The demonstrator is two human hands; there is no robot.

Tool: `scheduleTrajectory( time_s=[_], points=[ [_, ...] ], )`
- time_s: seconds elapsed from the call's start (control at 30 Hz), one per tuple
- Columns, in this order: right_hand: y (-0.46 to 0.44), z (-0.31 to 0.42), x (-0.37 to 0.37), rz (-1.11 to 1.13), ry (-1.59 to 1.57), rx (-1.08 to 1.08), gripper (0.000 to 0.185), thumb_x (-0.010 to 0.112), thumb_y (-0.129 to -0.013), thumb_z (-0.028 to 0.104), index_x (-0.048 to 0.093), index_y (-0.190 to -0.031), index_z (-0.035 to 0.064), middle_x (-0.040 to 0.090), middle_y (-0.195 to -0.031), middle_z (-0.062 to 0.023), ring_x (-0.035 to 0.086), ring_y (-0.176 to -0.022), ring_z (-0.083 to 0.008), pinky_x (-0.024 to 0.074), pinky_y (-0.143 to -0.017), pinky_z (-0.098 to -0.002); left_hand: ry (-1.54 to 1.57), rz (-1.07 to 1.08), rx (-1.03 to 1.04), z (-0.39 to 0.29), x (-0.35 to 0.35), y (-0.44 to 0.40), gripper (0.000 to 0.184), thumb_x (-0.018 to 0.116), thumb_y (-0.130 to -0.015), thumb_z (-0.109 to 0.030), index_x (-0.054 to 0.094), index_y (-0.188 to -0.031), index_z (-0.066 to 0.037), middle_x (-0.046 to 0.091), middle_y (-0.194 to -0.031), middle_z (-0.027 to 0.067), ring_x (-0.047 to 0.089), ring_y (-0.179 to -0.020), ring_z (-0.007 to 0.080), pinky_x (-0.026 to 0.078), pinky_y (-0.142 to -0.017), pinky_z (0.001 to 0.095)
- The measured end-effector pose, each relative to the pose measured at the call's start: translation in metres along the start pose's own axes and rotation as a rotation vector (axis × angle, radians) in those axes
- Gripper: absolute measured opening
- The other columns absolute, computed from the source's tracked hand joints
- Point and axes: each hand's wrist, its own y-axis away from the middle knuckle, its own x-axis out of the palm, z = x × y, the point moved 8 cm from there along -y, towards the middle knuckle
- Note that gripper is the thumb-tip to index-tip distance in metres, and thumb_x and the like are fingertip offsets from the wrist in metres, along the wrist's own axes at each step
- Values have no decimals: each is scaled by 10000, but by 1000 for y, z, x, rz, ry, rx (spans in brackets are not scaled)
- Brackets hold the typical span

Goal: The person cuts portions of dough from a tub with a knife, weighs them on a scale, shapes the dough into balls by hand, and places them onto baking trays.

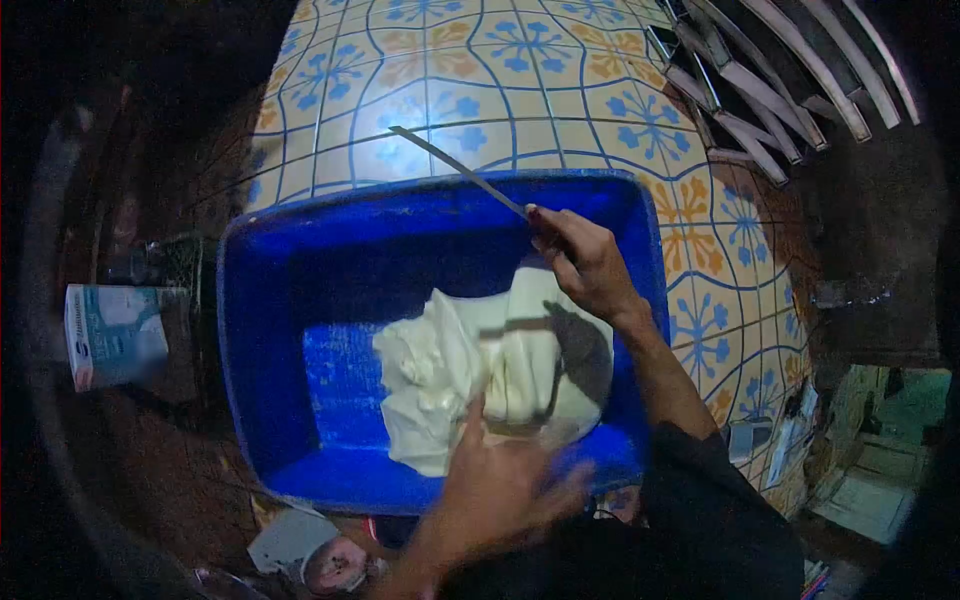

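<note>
A blue tub (262,350) holds a large, soft, folded mass of pale dough-like material (430,350). My right hand (585,258) is closed round the handle of a long thin knife (455,165), above the tub's right side. Its blade points up and left over the tub's far rim. Low over the near edge of the mass is my left hand (510,490), blurred, with its fingers spread and apparently nothing in it. Whether its fingertips touch the mass cannot be made out.
Beyond the tub is a patterned tile surface (530,90). A white and teal box (118,335) stands at the left. Slatted metal or wooden pieces (750,80) lie at the upper right. Near the bottom left are a pale object (290,535) and a round container (336,565).
</note>
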Motion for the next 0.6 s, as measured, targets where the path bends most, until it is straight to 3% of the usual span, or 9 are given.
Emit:
scheduleTrajectory(
  time_s=[0.03, 0.1, 0.17, 0.23, 0.3, 0.37, 0.43, 0.5, 0.6],
  points=[
    [3, 1, 2, 4, 0, -17, 324, 590, -826, 19, 552, -1144, -27, 630, -897, -178, 647, -822, -317, 515, -699, -362, 133, -88, -133, 37, -5, -37, 586, 641, -774, -490, 577, -1183, -77, 567, -1132, 240, 524, -1106, 395, 196, -964, 730],
    [2, 1, -5, -49, -17, -79, 363, 595, -803, -43, 542, -1163, -48, 630, -910, -152, 647, -810, -248, 514, -716, -323, -429, -481, -168, 103, -8, -104, 747, 670, -716, -582, 553, -1170, -1, 620, -1078, 186, 584, -1017, 359, 238, -1016, 636],
    [1, -2, -7, -5, -38, -12, 364, 606, -812, -26, 539, -1170, -51, 638, -977, -169, 655, -852, -248, 520, -737, -326, -44, 119, -536, 198, 53, -155, 749, 684, -699, -586, 557, -1166, -14, 626, -1051, 177, 602, -958, 368, 340, -980, 581],
    [4, -3, -6, -33, -85, -78, 345, 614, -822, -9, 550, -1158, -50, 634, -1046, -181, 656, -866, -246, 519, -749, -333, -115, 125, -392, 188, 51, -157, 824, 772, -617, -487, 485, -1202, 17, 598, -1103, 207, 607, -962, 294, 504, -781, 426],
    [19, 3, 4, -17, -111, -153, 386, 604, -832, -7, 535, -1211, 7, 631, -1075, -183, 649, -840, -222, 515, -736, -332, 529, 401, -473, 202, 111, -134, 652, 779, -644, -234, 513, -1200, -22, 609, -1093, 186, 623, -918, 229, 527, -713, 358],
    [15, 1, 30, 263, -177, 33, 511, 575, -806, -58, 485, -1290, 78, 653, -1012, -161, 639, -786, -197, 512, -721, -324, 352, 210, -500, 120, 45, -62, 609, 752, -651, -167, 527, -1208, -65, 614, -1089, 157, 619, -920, 217, 522, -747, 347],
    [24, -6, 51, 404, -80, -60, 642, 533, -772, -100, 418, -1360, 130, 661, -900, -127, 626, -703, -166, 510, -671, -299, 200, -137, -242, 121, 46, -18, 617, 721, -603, -214, 565, -1182, -70, 648, -1020, 152, 641, -927, 261, 511, -774, 362],
    [29, 7, 59, 479, 24, 80, 707, 508, -732, -122, 401, -1382, 135, 636, -776, -97, 607, -625, -149, 495, -615, -275, 780, -399, -223, 134, 38, 29, 497, 664, -635, -62, 552, -1112, 25, 633, -1007, 147, 624, -925, 234, 508, -784, 343],
    [53, 63, 61, 298, 44, -83, 727, 505, -740, -110, 377, -1406, 154, 591, -692, -87, 559, -563, -132, 467, -560, -265, 1114, -755, -359, 152, 9, 91, 427, 614, -608, 16, 557, -1031, 29, 627, -905, 110, 621, -783, 202, 521, -726, 338]
  ],
)
